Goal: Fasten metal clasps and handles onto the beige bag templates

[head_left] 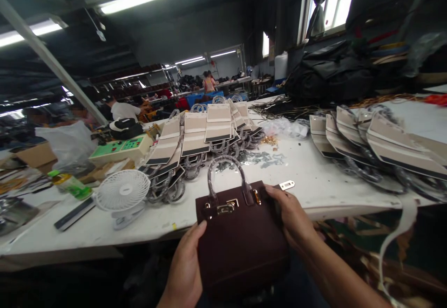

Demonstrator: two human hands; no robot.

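Observation:
A dark brown handbag (pixel 240 247) is held up in front of the table's near edge, its wrapped handle (pixel 226 161) standing upward. Gold-coloured metal fittings (pixel 226 206) show near its top edge. My left hand (pixel 186 263) grips the bag's left side, thumb on the front. At the upper right corner my right hand (pixel 291 212) is closed around the bag's side. A strap with a slotted metal plate (pixel 287 185) sticks out beyond that corner. The bag's back and the fingers behind it are hidden.
On the white table (pixel 300 191) lie beige bag panels with wrapped handles (pixel 195 133), and another stack (pixel 380 140) on the right. A white fan (pixel 123 190), a bottle (pixel 70 184) and small gold parts (pixel 270 141) lie about. A person (pixel 122 110) sits farther back.

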